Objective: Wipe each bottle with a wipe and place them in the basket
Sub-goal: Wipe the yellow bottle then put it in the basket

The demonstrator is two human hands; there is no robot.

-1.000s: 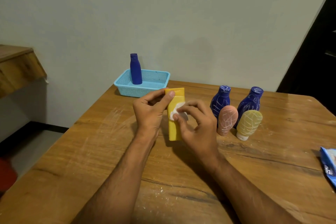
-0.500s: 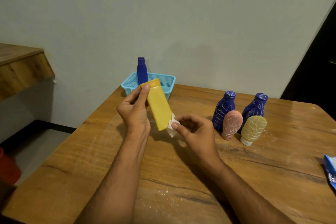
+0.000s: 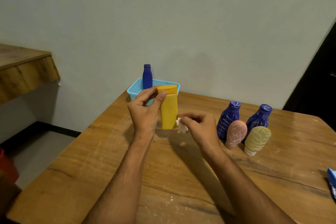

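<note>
My left hand (image 3: 145, 112) holds a yellow bottle (image 3: 169, 109) upright by its cap end, thumb and fingers pinching the top, its lower end close over the table. My right hand (image 3: 200, 129) pinches a small white wipe (image 3: 181, 127) right beside the bottle's lower right edge. A light blue basket (image 3: 135, 89) stands behind at the table's far edge, with a plain blue bottle (image 3: 147, 76) upright in it. To the right stand two blue scribbled bottles (image 3: 228, 120) (image 3: 259, 118), a pink bottle (image 3: 236, 134) and a pale yellow bottle (image 3: 256, 140).
The wooden table (image 3: 163, 178) carries white dust marks. A blue wipe packet (image 3: 332, 183) lies at the right edge. A wooden shelf (image 3: 23, 71) juts from the wall at left, and a dark doorway is at far right.
The yellow bottle was tilted with its top to the left; now my left hand has turned it upright. My right hand with the wipe has come off its face to its lower right side.
</note>
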